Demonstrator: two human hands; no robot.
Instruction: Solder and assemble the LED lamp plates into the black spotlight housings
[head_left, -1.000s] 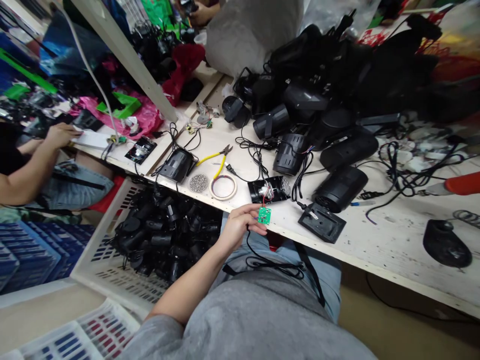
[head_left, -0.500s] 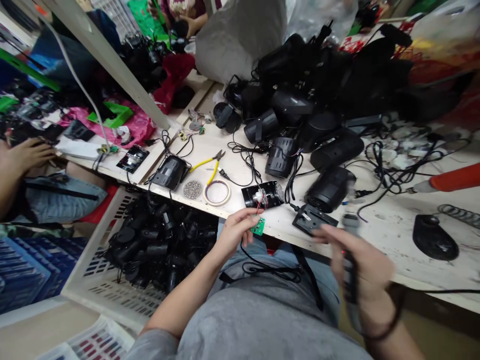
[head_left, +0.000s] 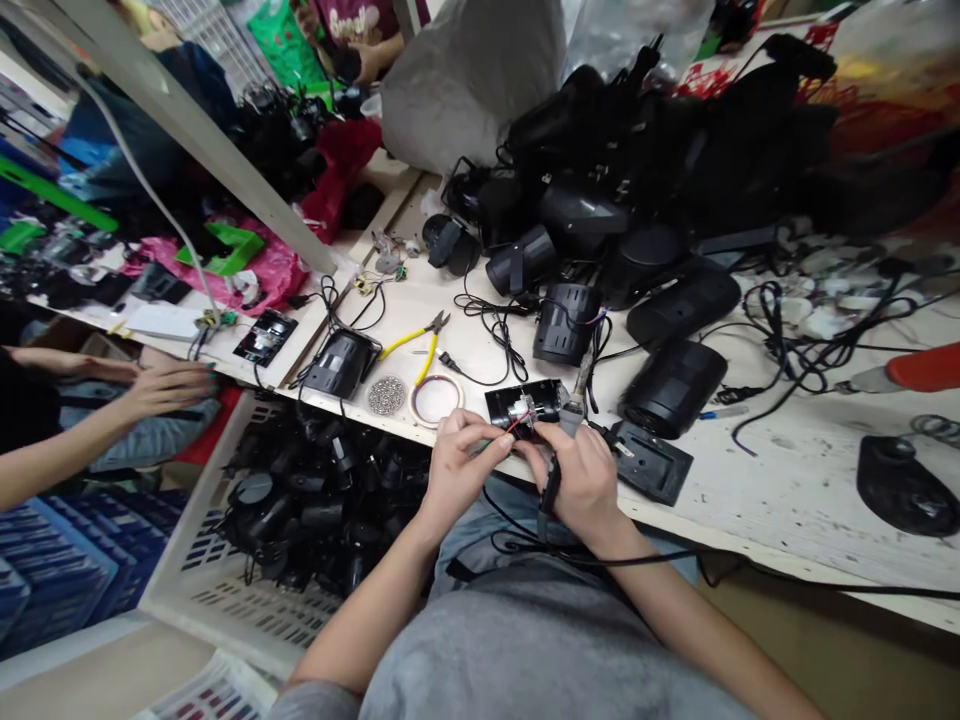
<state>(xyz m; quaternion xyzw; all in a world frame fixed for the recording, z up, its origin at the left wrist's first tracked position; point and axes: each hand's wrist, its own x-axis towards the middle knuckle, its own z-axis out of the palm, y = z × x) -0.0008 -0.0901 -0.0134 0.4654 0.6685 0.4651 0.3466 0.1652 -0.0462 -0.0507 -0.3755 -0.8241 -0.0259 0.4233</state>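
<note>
My left hand pinches a small green circuit board at the table's front edge; the board is mostly hidden behind my fingers, and thin red wires run from it to a black lamp module on the table. My right hand is closed on a black corded tool, likely a soldering iron, whose tip points up beside the module. Both hands meet just below the module. A black base plate lies right of my right hand.
Yellow-handled pliers, a tape roll and a pile of small screws lie left of the module. Black lamp housings are heaped behind. A white crate of black parts stands below the table. Another person's hand reaches in at left.
My right hand has come in from the lower right with the corded tool and joined my left hand at the module. The other person's hand at left has moved toward the crate.
</note>
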